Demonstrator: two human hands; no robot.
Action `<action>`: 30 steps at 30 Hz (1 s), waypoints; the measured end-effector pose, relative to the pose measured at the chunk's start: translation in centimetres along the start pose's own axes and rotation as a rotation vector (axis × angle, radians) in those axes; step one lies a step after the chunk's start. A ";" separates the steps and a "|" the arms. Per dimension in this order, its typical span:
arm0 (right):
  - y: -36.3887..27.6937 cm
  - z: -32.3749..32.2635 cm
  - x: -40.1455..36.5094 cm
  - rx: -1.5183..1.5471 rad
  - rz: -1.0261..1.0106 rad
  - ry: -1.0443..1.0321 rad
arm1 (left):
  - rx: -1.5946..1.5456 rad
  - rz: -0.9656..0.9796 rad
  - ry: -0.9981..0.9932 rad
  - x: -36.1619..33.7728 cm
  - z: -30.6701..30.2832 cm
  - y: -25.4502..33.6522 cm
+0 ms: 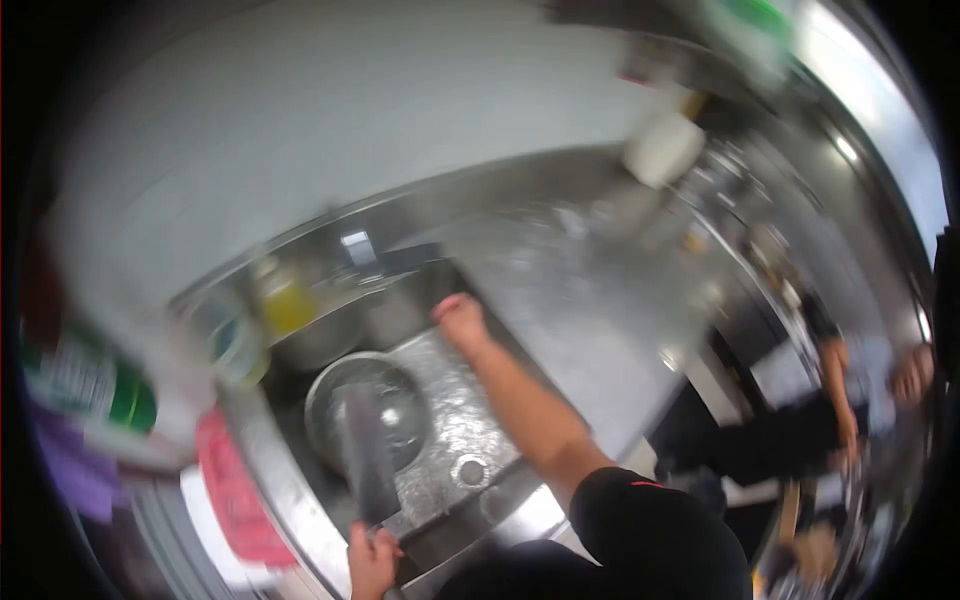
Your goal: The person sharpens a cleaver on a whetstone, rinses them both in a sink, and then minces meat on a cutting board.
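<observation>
Left hand (372,562), at the near edge of the steel sink (455,420): the fingers are closed around the near end of a broad grey tool, judged to be a knife (368,450). Its handle is hidden by the grip, and its outline is smeared by motion. Right hand (462,322), by the far wall of the sink: the fingers seem to be folded inward, but whether anything is pinched between them cannot be told because of blur.

The knife is held over the sink, its far end seen across the round metal bowl (350,358); whether the bowl is touched cannot be told. Beside the bowl, the wet sink floor and the round drain (472,470) are exposed. A bottle of yellow liquid (287,311) and a plastic tub (236,352) are placed along the sink's left side. At right, a co-worker's arm (838,390) is seen well apart.

Handling: the knife is judged stiff and moderately heavy, with its weight carried toward the broad end. In so wet a setting its faces may be slippery. It is best gripped firmly by the handle, with the edge kept clear of the fingers; which side is sharpened cannot be made out.
</observation>
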State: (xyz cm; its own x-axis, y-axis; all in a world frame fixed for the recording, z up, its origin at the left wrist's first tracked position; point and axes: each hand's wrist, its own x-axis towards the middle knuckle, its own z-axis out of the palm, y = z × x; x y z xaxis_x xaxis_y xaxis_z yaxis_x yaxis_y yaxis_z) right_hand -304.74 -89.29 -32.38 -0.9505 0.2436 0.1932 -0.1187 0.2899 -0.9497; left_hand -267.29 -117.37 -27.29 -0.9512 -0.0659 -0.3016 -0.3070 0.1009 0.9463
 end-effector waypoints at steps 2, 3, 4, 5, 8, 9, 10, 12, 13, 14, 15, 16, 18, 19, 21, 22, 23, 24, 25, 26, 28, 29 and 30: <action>-0.3 -6.8 -7.1 0.156 0.157 0.045 | -0.008 0.070 0.009 3.6 -1.5 -2.2; -3.0 -11.2 -11.5 -0.017 0.133 0.104 | 0.444 0.047 -0.108 6.3 -2.5 -2.0; -6.3 -14.8 -15.9 -0.186 0.130 0.164 | 0.442 -0.127 -0.110 5.4 0.1 6.9; -6.9 -18.2 -20.7 -0.302 0.150 0.242 | 0.630 0.073 -0.158 5.3 0.6 8.4; -6.5 -27.3 -34.3 -0.477 0.387 0.352 | 0.821 0.445 -0.378 4.3 4.8 12.8; -5.7 -29.6 -39.2 -0.556 0.461 0.374 | 0.828 0.640 -0.429 2.6 7.0 14.3; -4.8 -31.7 -44.1 -0.629 0.539 0.389 | 0.959 0.823 -0.548 4.0 8.3 12.6; -4.5 -35.9 -55.0 -0.632 0.809 0.405 | 1.075 0.920 -0.716 -1.6 15.0 14.3; -4.5 -36.3 -59.7 -0.636 0.881 0.507 | 1.021 0.941 -0.861 -2.0 17.7 12.9; -4.5 -36.7 -64.3 -0.641 0.947 0.603 | 0.997 0.942 -0.974 -4.9 21.2 12.9; -4.7 -37.0 -68.9 -0.635 0.905 0.744 | 0.962 0.950 -1.129 -8.3 24.9 12.6; -5.5 -37.1 -73.2 -0.636 0.866 0.878 | 0.772 1.186 -1.298 -7.7 28.6 8.3; -10.1 -37.8 -79.7 -0.676 0.812 1.170 | 0.823 0.952 -1.458 -17.4 34.3 8.2; -11.0 -38.9 -83.9 -0.824 0.751 1.290 | 0.701 1.096 -1.541 -22.6 36.8 7.4; -13.0 -41.4 -90.2 -0.981 0.699 1.538 | 0.845 1.075 -1.742 -30.8 42.4 5.6; -14.0 -42.9 -92.8 -0.983 0.704 1.677 | 0.843 1.114 -1.819 -35.1 44.9 4.8; -13.5 -44.4 -95.7 -1.033 0.732 1.769 | 0.842 1.157 -1.898 -39.3 47.2 4.4; -12.6 -45.8 -98.0 -1.083 0.760 1.864 | 0.828 1.233 -1.944 -42.7 49.2 3.8; -12.3 -47.4 -99.6 -1.019 0.764 1.914 | 0.796 1.316 -1.990 -46.1 51.0 3.4; -12.1 -49.1 -101.2 -0.960 0.763 1.969 | 0.708 1.334 -2.013 -49.4 52.1 3.8; -11.6 -52.0 -103.6 -0.871 0.760 2.067 | 0.538 1.361 -2.062 -55.2 53.7 4.4; -11.2 -53.4 -104.1 -0.844 0.758 2.107 | 0.459 1.380 -2.056 -57.8 54.2 4.7; -10.6 -54.5 -104.4 -0.809 0.760 2.146 | 0.388 1.394 -2.051 -60.0 54.6 5.0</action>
State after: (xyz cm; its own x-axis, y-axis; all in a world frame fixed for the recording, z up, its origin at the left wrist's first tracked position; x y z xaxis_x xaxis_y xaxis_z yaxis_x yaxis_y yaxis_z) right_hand -188.65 -67.38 -29.01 0.7841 0.4910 0.3797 0.5411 -0.2412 -0.8056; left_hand -213.45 -58.72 -10.80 0.6758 0.6932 0.2505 0.4294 -0.6465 0.6306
